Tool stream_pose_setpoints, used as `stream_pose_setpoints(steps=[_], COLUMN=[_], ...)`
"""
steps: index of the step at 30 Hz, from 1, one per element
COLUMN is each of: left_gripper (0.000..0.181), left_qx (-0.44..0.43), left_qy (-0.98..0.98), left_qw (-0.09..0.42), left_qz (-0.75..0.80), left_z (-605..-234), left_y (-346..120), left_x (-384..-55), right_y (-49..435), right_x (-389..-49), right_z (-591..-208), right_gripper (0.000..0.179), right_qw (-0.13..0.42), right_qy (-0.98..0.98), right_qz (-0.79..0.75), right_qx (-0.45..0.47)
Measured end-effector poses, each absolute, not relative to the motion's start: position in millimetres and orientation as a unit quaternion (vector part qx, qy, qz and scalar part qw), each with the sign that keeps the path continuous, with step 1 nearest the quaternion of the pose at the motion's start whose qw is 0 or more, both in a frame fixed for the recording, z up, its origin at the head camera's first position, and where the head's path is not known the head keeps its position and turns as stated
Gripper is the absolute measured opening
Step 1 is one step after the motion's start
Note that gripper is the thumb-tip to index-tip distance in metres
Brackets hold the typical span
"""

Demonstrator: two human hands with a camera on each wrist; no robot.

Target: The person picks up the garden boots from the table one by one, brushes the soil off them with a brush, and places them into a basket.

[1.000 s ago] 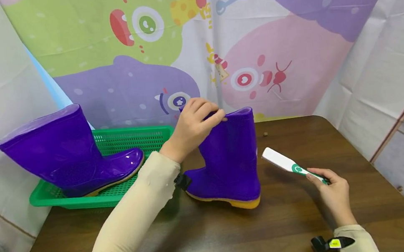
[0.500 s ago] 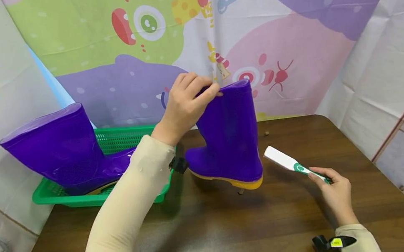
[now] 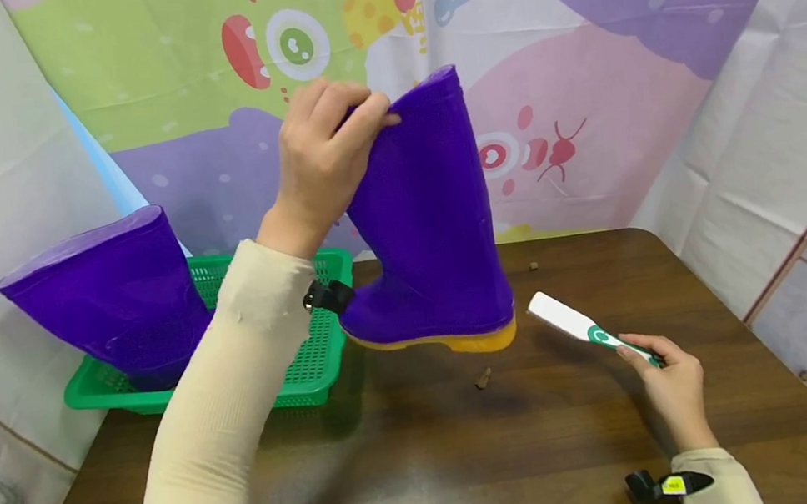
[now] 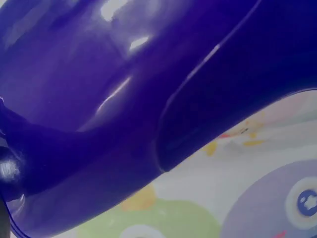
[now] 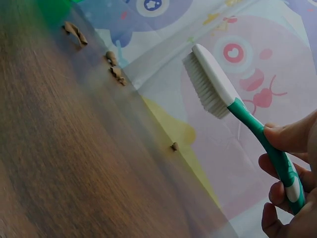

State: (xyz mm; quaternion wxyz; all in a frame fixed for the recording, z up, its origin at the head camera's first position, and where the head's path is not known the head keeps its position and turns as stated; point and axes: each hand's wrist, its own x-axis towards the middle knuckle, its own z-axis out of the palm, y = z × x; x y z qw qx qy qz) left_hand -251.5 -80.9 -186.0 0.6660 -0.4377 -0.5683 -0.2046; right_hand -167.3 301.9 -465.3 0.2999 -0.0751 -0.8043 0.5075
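Observation:
Held up by its top edge, a purple rain boot [image 3: 430,223] with a yellow sole hangs above the table, toe to the left. My left hand [image 3: 330,147] grips the rim of its shaft. Glossy purple boot surface fills most of the left wrist view. On the right, my right hand [image 3: 673,387] holds a scrubbing brush [image 3: 566,318] by its green handle, apart from the boot. White bristles [image 5: 203,89] show in the right wrist view. A second purple boot [image 3: 114,296] leans in a green plastic basket [image 3: 304,369]; my left sleeve hides its toe.
Small brown crumbs lie on the wooden table [image 3: 428,451], one dirt piece [image 3: 483,378] below the boot and another bit [image 3: 534,266] near the back edge. A printed cartoon curtain [image 3: 215,191] hangs right behind the table.
My left hand has raised the boot and shifted it slightly left, exposing the dirt piece beneath. My right hand and the brush have stayed nearly still.

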Motion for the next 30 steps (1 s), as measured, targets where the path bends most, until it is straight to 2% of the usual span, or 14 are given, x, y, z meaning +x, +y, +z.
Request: stream_pose_setpoints(steps=[8, 22, 30], left_gripper=[0.011, 0.012, 0.013], left_qx=[-0.42, -0.384, -0.324], left_qy=[-0.58, -0.623, -0.663], left_qw=[0.677, 0.663, 0.654], left_qz=[-0.172, -0.157, -0.168], left_z=[-168.1, -159.8, -163.2], left_y=[-98.0, -145.4, -175.7], left_x=[-246.7, -243.5, -241.8], right_y=[306.0, 308.5, 308.3], right_x=[-167.6, -164.0, -164.7], right_z=[-466.5, -463.9, -465.6], right_gripper=[0.018, 0.02, 0.021], right_qw=[0.298, 0.299, 0.283], right_qy=[-0.803, -0.799, -0.797], right_qz=[0.51, 0.513, 0.524], right_qx=[-0.082, -0.094, -0.103])
